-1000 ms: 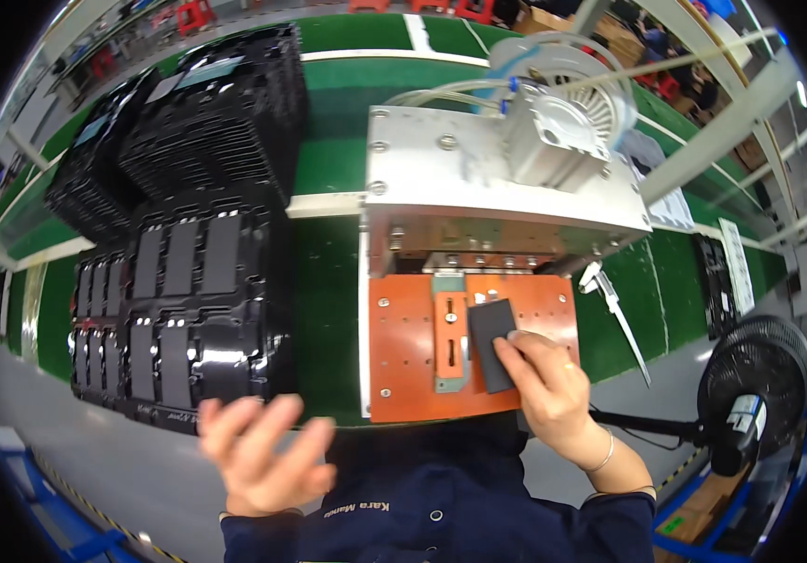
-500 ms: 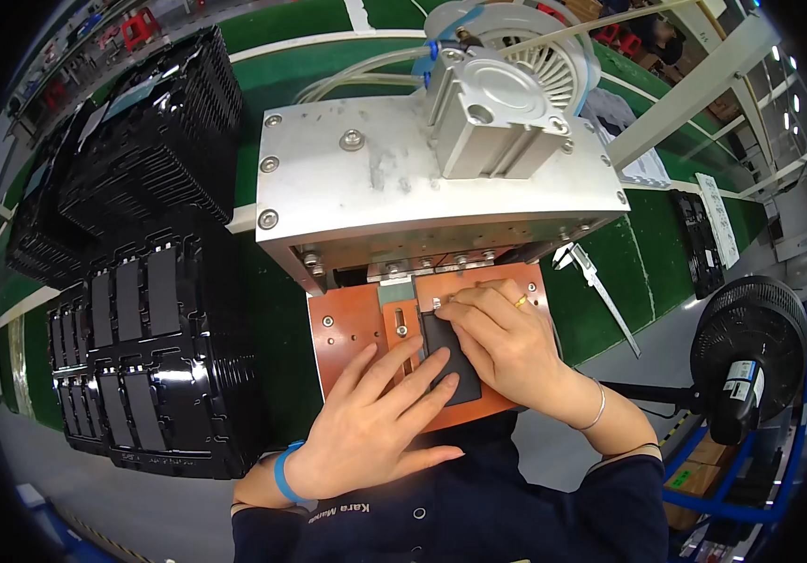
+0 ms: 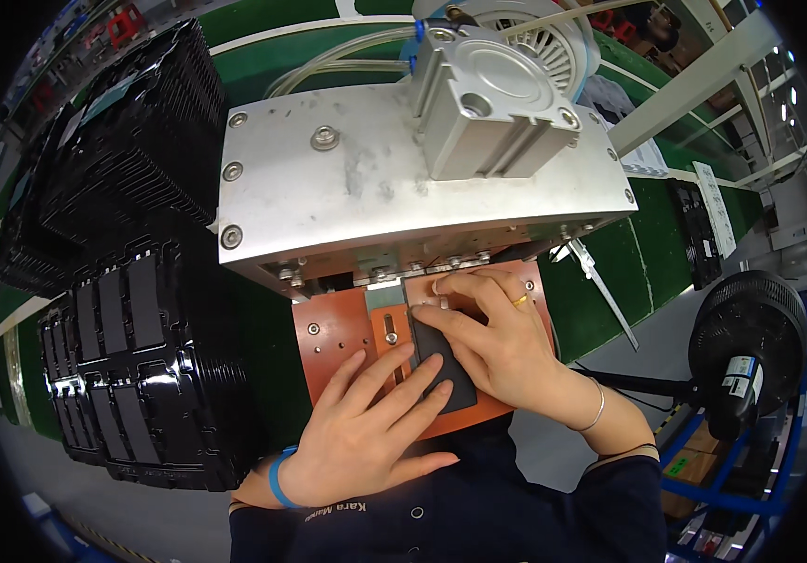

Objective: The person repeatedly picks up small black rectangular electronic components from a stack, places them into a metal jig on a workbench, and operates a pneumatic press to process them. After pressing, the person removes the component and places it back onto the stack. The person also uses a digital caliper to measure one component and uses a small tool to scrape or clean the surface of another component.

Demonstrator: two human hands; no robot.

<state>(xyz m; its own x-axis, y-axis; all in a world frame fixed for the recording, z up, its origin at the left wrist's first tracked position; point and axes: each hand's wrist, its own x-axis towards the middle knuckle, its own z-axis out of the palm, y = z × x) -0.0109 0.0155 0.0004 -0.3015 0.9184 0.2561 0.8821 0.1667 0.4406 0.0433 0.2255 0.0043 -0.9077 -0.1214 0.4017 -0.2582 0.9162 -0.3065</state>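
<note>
black flat part (image 3: 443, 361) on orange plate (image 3: 333, 328); right hand (image 3: 502, 342) fingers pinch it; left hand (image 3: 366, 436) fingers spread, touching it.

My left hand (image 3: 366, 441): palm down, fingers spread, reaching forward. My right hand (image 3: 492, 342): fingers curled and pressing down, wrist bent inward.

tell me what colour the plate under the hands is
Orange; the fixture plate under both hands shows best in the head view.
</note>
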